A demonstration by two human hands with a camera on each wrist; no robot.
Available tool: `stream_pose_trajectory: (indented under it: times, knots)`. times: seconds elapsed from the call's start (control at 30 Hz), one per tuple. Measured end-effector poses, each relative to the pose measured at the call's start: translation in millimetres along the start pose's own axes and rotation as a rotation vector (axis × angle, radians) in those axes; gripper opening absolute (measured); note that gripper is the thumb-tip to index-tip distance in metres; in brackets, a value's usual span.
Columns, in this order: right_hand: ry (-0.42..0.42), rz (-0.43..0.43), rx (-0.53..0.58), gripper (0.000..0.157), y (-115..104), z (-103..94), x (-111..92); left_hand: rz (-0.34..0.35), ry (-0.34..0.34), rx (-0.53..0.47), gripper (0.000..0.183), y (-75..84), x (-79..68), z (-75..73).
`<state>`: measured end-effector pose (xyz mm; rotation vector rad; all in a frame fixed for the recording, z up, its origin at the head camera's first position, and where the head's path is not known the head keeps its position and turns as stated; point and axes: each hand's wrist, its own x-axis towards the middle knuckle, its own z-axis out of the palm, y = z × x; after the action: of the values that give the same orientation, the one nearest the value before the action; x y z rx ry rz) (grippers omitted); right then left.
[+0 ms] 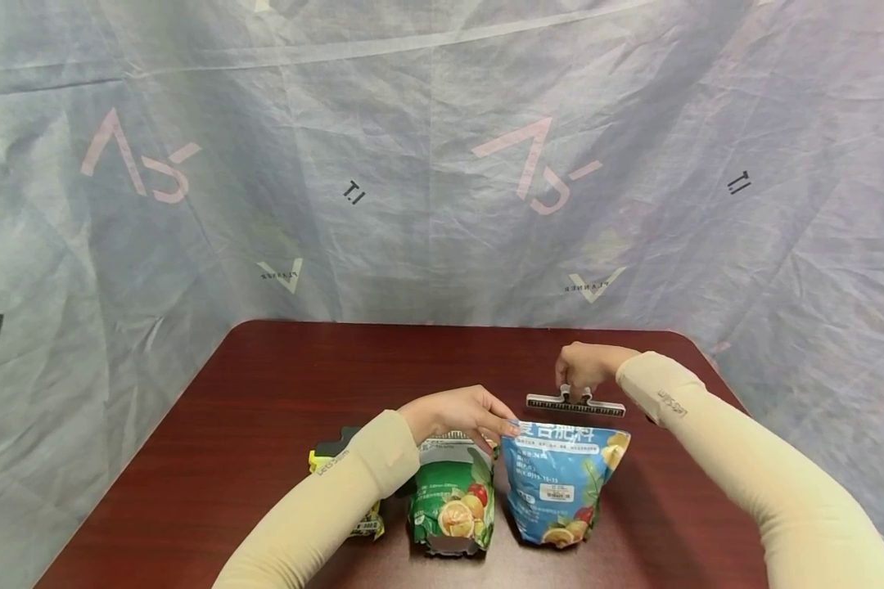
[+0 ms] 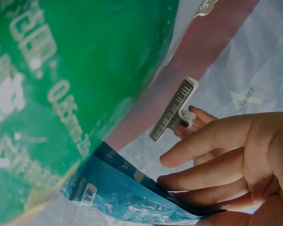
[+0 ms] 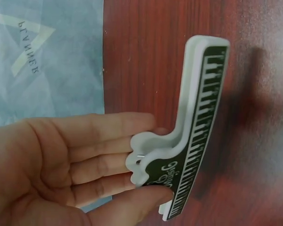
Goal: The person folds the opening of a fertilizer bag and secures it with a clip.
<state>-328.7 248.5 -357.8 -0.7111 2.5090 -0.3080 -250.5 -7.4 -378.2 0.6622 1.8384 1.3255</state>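
Observation:
My left hand (image 1: 460, 413) pinches the top left corner of a blue fertilizer bag (image 1: 552, 487), which stands upright on the table. Seen from the left wrist, the fingers (image 2: 212, 141) reach behind the bag's top edge, with the thumb low in front. Beyond the bag, my right hand (image 1: 585, 366) holds a white sealing clip (image 1: 576, 405) with a piano-key pattern by its handles. The right wrist view shows the clip (image 3: 198, 127) between thumb and fingers, its long bar above the table and apart from the bag.
A green bag (image 1: 453, 499) stands left of the blue one, with a striped strip along its top. Farther left, a yellow and black packet (image 1: 368, 523) is mostly hidden by my left forearm. The dark red table (image 1: 280, 384) ends at a grey cloth backdrop (image 1: 427, 204).

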Motion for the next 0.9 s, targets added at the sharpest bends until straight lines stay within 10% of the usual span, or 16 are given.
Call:
stream_pose_trajectory:
  times: [0.9]
  knots:
    - [-0.001, -0.149, -0.117, 0.021, -58, -25.9, -49, 0.027, 0.029, -0.049, 0.029, -7.0, -0.7, -0.5]
